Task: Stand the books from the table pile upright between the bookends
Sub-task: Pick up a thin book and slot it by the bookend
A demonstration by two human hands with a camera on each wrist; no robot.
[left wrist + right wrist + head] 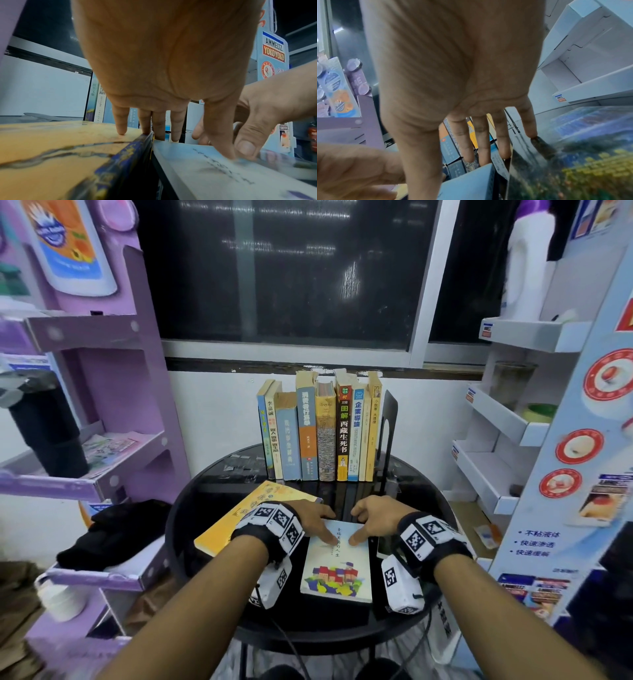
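Several books (322, 433) stand upright at the back of the round black table (191, 508), with a black bookend (388, 426) at their right end; the left bookend is hidden. A pale blue book (337, 570) with coloured houses on its cover lies flat near me. My left hand (330, 527) and right hand (356, 525) hold its far end, thumbs on the cover and fingers over the far edge. In the left wrist view my thumb presses the pale blue book (205, 173). A yellow book (239, 515) lies flat to its left, under my left little finger.
A purple shelf unit (102, 474) stands at the left with a black cloth (113, 532) and a dark flask (44, 422). A white shelf unit (496, 474) is at the right. A dark glossy cover (573, 162) lies right of the pale book.
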